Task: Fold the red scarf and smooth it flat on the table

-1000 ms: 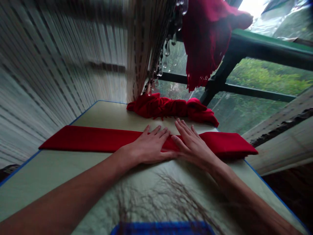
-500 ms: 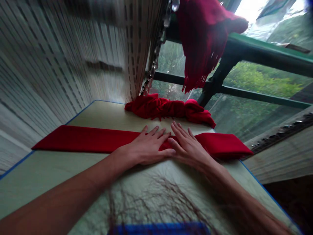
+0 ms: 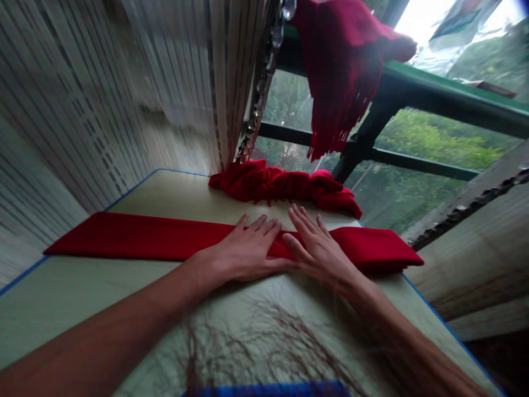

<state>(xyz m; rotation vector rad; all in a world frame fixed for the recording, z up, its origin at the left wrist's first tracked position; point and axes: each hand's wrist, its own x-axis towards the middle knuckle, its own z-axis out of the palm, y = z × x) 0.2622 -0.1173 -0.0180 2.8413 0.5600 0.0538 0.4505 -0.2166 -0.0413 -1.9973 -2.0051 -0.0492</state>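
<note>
Now both hands are lying flat on the folded red cloth [image 3: 136,238], which is stretching as a long band across the pale table [image 3: 82,298]. The left hand [image 3: 246,251] and the right hand [image 3: 320,251] are pressing side by side on its middle, fingers extended and slightly apart, gripping nothing. Behind them a crumpled red cloth [image 3: 285,184] is resting at the far table edge, and a fringed red cloth [image 3: 339,71] is hanging over the green railing [image 3: 454,99].

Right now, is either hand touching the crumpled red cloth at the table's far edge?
No, left hand and right hand lie flat on the folded red strip.
</note>
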